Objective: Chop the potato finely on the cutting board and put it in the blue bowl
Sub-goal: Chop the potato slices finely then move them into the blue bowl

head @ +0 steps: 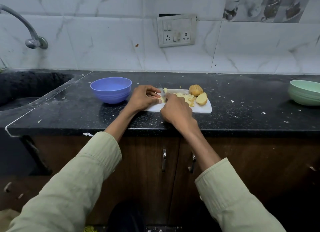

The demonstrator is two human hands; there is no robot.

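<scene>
At the centre of the frame we see a white cutting board (pixel 204 109) lying flat on the dark speckled counter (pixel 69 110). The left hand (pixel 143 97) rests on the board's left end, its fingers (pixel 153 94) curled onto a pale potato piece (pixel 162 98) and holding it down. The right hand (pixel 176 110), just right of the left, grips a knife (pixel 162 91) with its fingers wrapped round the handle; the handle itself is hidden inside the grip. The blade points away from us and stands against the held piece.

To the right of the blade, a heap of chopped potato (pixel 187 98) lies on the board. Beyond it, at the board's right end, sit two larger unpeeled potato halves (pixel 199 95), touching one another, the nearer one with its cut face turned toward the heap.

The blue bowl (pixel 111 89) stands upright on the counter just left of the board, near the left hand. We see no potato inside it.

At the far right edge of the frame stands a green bowl (pixel 304 92), well apart from the board. A sink (pixel 26 88) occupies the left edge, with a tap (pixel 26 29) above it on the tiled wall, and a socket panel (pixel 176 31) is mounted upper centre.
</scene>
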